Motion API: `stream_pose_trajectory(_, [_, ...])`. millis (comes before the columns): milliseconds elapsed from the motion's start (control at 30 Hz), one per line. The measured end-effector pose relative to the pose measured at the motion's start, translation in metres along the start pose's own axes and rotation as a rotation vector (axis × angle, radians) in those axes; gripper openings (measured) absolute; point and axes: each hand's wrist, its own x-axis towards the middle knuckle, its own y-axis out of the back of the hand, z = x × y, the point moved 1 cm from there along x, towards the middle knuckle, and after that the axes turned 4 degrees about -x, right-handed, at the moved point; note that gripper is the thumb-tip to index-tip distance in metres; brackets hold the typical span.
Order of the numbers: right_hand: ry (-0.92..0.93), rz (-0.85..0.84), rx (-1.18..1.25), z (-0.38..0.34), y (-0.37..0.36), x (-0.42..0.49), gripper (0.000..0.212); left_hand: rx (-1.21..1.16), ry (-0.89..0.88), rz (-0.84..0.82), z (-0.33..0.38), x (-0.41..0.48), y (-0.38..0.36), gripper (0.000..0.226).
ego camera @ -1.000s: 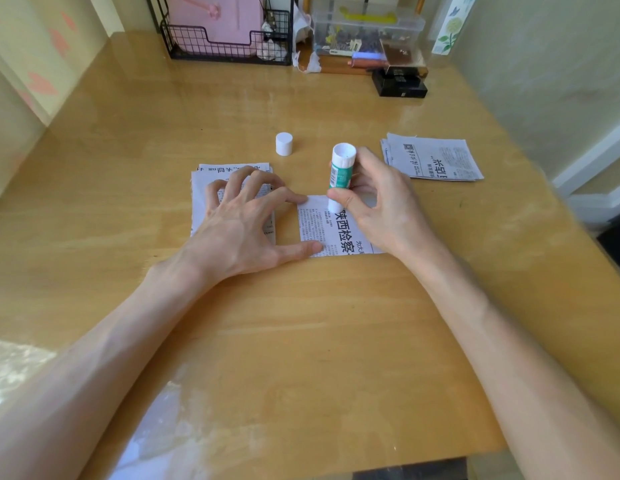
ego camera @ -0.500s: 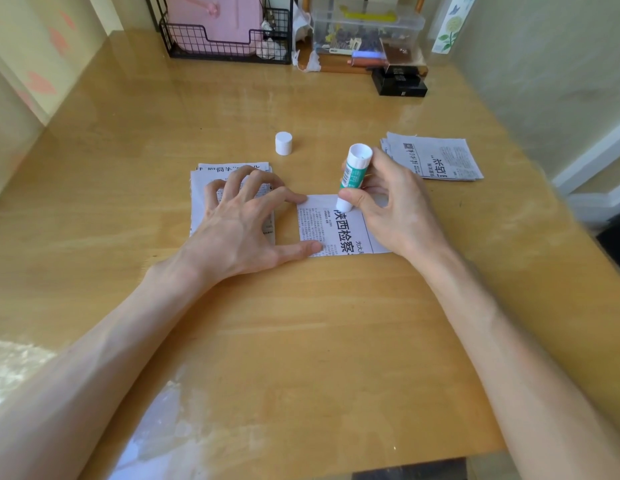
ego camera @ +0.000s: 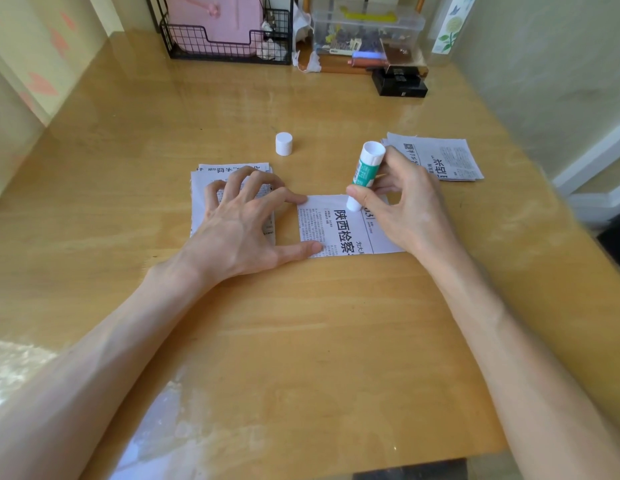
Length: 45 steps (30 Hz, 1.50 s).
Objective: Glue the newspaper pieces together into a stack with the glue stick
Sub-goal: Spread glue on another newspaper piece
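On the tan wooden table (ego camera: 301, 341), the left hand (ego camera: 242, 230) lies spread and holds nothing. Its arched fingertips press a stack of white printed newspaper pieces (ego camera: 232, 173); index finger and thumb touch the left edge of a single headline-printed newspaper piece (ego camera: 336, 233). A white round cap (ego camera: 284, 143) stands beyond. The right hand (ego camera: 409, 213) grips the green-and-white glue stick (ego camera: 365, 169), tilted, lower tip on that piece. A pile of cut newspaper pieces (ego camera: 443, 157) lies rightmost.

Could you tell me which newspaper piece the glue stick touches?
The middle piece, bold headline showing; left stack and right pile lie apart from the glue stick.
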Motion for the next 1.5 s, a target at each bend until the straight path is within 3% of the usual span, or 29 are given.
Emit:
stream_pose_trajectory(433, [-0.031,-0.072,-0.038,0.006,0.005,-0.004,0.019,-0.004,-0.007,0.005,-0.002,0.0,-0.001,0.079])
stream_pose_trajectory(1067, [-0.067,-0.033,-0.177,0.02,0.023,-0.01,0.019,-0.004,-0.008,0.008,-0.002,0.0,-0.001,0.08])
stream_pose_trajectory(1200, [-0.11,0.091,-0.082,0.023,0.026,-0.011,0.022,-0.003,-0.009,0.011,-0.002,0.001,-0.002,0.081])
stream_pose_trajectory(1333, [-0.095,0.256,0.173,0.017,0.029,-0.009,0.024,-0.008,-0.01,0.011,-0.001,0.0,-0.002,0.082])
stream_pose_trajectory(1500, [-0.003,0.063,0.33,0.0,0.008,-0.009,0.033,-0.005,-0.013,0.018,-0.002,0.001,-0.002,0.082])
